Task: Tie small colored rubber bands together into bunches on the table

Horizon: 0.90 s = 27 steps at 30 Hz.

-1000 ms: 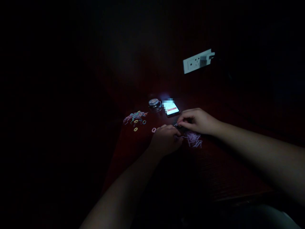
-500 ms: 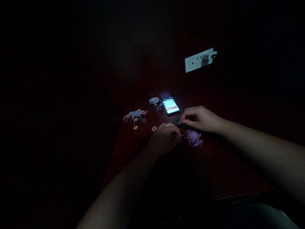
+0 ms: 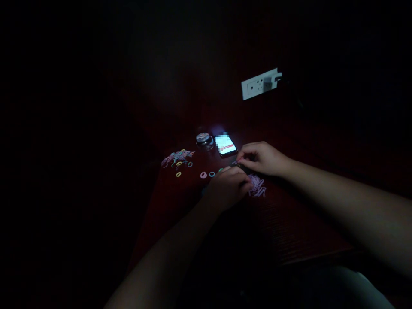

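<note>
We have our left hand and right hand close together on the dark desk, fingers pinched narrow around something small between them; what it is we cannot tell in this light. Just right of the left fingers lies a pale pink heap of bands. Well to their left a mixed-colour pile remains, with a few loose rings nearer, so much sorting looks left. Beyond the fingers glow a phone and a small jar.
</note>
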Each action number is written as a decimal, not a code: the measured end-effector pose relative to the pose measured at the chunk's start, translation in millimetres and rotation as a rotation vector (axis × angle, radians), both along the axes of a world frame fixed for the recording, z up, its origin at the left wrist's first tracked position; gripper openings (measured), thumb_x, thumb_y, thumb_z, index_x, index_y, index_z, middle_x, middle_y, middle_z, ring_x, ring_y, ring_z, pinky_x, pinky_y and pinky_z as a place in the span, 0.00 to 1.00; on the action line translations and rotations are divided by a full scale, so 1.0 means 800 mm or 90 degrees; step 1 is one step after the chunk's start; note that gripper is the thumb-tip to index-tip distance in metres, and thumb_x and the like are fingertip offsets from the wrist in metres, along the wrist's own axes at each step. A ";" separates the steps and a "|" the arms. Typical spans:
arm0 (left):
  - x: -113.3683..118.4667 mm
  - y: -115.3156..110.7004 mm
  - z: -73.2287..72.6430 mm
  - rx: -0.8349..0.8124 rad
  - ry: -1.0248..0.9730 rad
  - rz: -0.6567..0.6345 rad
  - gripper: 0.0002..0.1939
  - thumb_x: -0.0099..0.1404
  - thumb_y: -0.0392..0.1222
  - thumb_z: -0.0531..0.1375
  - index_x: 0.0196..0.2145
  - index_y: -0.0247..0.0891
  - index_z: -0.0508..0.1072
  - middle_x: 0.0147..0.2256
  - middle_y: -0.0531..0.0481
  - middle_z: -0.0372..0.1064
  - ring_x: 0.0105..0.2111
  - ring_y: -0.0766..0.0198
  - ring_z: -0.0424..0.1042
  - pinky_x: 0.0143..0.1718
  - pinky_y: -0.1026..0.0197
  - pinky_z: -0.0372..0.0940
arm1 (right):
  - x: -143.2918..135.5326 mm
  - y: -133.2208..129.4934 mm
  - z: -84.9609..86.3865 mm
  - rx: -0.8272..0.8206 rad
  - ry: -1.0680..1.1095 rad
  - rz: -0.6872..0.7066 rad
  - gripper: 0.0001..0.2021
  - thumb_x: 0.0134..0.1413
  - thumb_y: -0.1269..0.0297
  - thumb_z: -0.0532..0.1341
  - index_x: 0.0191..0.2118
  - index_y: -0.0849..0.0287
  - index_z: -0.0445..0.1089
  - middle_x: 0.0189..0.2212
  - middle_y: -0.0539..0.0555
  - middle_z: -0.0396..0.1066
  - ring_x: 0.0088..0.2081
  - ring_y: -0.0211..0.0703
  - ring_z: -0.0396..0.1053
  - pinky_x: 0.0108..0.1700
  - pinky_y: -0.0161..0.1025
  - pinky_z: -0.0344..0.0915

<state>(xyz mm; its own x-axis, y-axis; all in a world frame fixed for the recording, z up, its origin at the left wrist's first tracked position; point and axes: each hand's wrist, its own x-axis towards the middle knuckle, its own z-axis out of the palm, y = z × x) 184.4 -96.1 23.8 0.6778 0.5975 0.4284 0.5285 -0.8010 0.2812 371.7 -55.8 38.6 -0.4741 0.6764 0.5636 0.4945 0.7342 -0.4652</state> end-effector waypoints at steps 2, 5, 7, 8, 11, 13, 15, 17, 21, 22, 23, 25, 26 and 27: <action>-0.003 0.001 0.002 0.003 -0.011 -0.013 0.06 0.66 0.42 0.58 0.36 0.42 0.75 0.40 0.49 0.73 0.41 0.60 0.70 0.47 0.55 0.64 | 0.002 0.003 -0.002 -0.003 0.009 -0.008 0.06 0.55 0.65 0.61 0.32 0.61 0.74 0.27 0.52 0.73 0.28 0.37 0.68 0.32 0.35 0.63; -0.012 0.002 0.010 0.023 -0.050 -0.004 0.09 0.68 0.43 0.54 0.35 0.41 0.74 0.39 0.48 0.73 0.41 0.61 0.70 0.47 0.55 0.63 | 0.005 0.005 -0.002 -0.012 0.010 -0.013 0.06 0.54 0.65 0.61 0.33 0.61 0.74 0.28 0.52 0.73 0.28 0.37 0.68 0.32 0.35 0.63; -0.019 0.002 0.015 0.038 -0.083 0.020 0.09 0.68 0.43 0.54 0.34 0.40 0.73 0.38 0.48 0.73 0.40 0.61 0.70 0.46 0.56 0.64 | 0.007 0.005 -0.002 -0.018 0.012 -0.015 0.06 0.53 0.65 0.61 0.32 0.61 0.74 0.27 0.52 0.73 0.28 0.37 0.68 0.32 0.35 0.62; -0.022 0.002 0.017 0.044 -0.101 0.039 0.08 0.67 0.42 0.55 0.34 0.40 0.72 0.37 0.48 0.73 0.39 0.61 0.70 0.45 0.57 0.64 | 0.007 0.004 -0.001 -0.023 0.013 -0.013 0.06 0.53 0.65 0.61 0.32 0.61 0.74 0.27 0.51 0.73 0.27 0.36 0.68 0.31 0.34 0.62; -0.030 0.005 0.018 0.062 -0.141 0.120 0.04 0.63 0.41 0.59 0.36 0.39 0.71 0.37 0.49 0.72 0.35 0.63 0.69 0.39 0.59 0.64 | 0.009 0.000 0.001 -0.067 0.015 0.012 0.07 0.51 0.64 0.62 0.32 0.61 0.75 0.24 0.50 0.72 0.25 0.34 0.65 0.28 0.33 0.60; -0.033 0.008 0.016 0.068 -0.141 0.155 0.10 0.61 0.40 0.62 0.41 0.40 0.71 0.37 0.50 0.72 0.34 0.64 0.69 0.37 0.60 0.64 | 0.009 -0.003 0.003 -0.108 0.014 0.041 0.08 0.51 0.62 0.63 0.32 0.61 0.75 0.24 0.50 0.72 0.24 0.34 0.64 0.26 0.32 0.59; -0.034 0.011 0.013 0.064 -0.127 0.147 0.12 0.61 0.40 0.62 0.44 0.40 0.71 0.38 0.50 0.73 0.33 0.65 0.69 0.38 0.61 0.64 | 0.009 -0.006 0.005 -0.139 0.010 0.067 0.09 0.51 0.61 0.63 0.33 0.62 0.75 0.25 0.51 0.72 0.23 0.33 0.64 0.25 0.32 0.59; -0.035 0.014 0.011 0.061 -0.121 0.121 0.09 0.62 0.39 0.61 0.42 0.40 0.73 0.37 0.51 0.74 0.33 0.65 0.70 0.39 0.61 0.64 | 0.009 -0.008 0.007 -0.158 0.012 0.083 0.10 0.51 0.60 0.63 0.33 0.62 0.76 0.26 0.51 0.73 0.24 0.34 0.64 0.26 0.32 0.59; -0.035 0.014 0.010 0.066 -0.135 0.116 0.05 0.63 0.41 0.60 0.37 0.41 0.76 0.32 0.52 0.75 0.30 0.66 0.70 0.38 0.61 0.65 | 0.008 -0.012 0.010 -0.178 0.012 0.092 0.10 0.51 0.61 0.63 0.34 0.63 0.76 0.25 0.52 0.72 0.24 0.34 0.64 0.26 0.32 0.60; -0.035 0.013 0.011 0.064 -0.137 0.115 0.05 0.63 0.42 0.61 0.36 0.41 0.76 0.31 0.52 0.75 0.30 0.66 0.71 0.37 0.61 0.65 | 0.008 -0.012 0.011 -0.179 0.006 0.092 0.10 0.51 0.61 0.63 0.34 0.63 0.76 0.25 0.52 0.72 0.24 0.34 0.65 0.26 0.32 0.61; -0.034 0.012 0.011 0.059 -0.139 0.113 0.06 0.62 0.43 0.61 0.36 0.41 0.76 0.30 0.52 0.75 0.29 0.66 0.71 0.36 0.61 0.65 | 0.008 -0.013 0.011 -0.180 -0.001 0.093 0.09 0.51 0.62 0.63 0.34 0.63 0.76 0.25 0.51 0.72 0.25 0.34 0.65 0.26 0.32 0.61; -0.033 0.010 0.012 0.052 -0.142 0.107 0.07 0.61 0.45 0.62 0.36 0.41 0.77 0.30 0.52 0.75 0.29 0.66 0.71 0.35 0.61 0.65 | 0.007 -0.014 0.011 -0.181 -0.016 0.098 0.09 0.51 0.63 0.63 0.35 0.62 0.76 0.25 0.51 0.73 0.25 0.33 0.65 0.26 0.32 0.61; -0.033 0.010 0.013 0.050 -0.143 0.106 0.08 0.61 0.46 0.62 0.35 0.41 0.77 0.29 0.52 0.75 0.28 0.66 0.71 0.34 0.62 0.65 | 0.006 -0.015 0.011 -0.182 -0.022 0.100 0.08 0.51 0.63 0.63 0.35 0.62 0.76 0.26 0.51 0.73 0.25 0.33 0.66 0.26 0.32 0.62; -0.033 0.010 0.013 0.050 -0.142 0.105 0.08 0.61 0.46 0.62 0.35 0.41 0.77 0.29 0.52 0.75 0.28 0.66 0.71 0.33 0.62 0.65 | 0.006 -0.015 0.011 -0.183 -0.025 0.101 0.08 0.52 0.64 0.63 0.35 0.62 0.76 0.26 0.51 0.73 0.25 0.33 0.66 0.26 0.31 0.62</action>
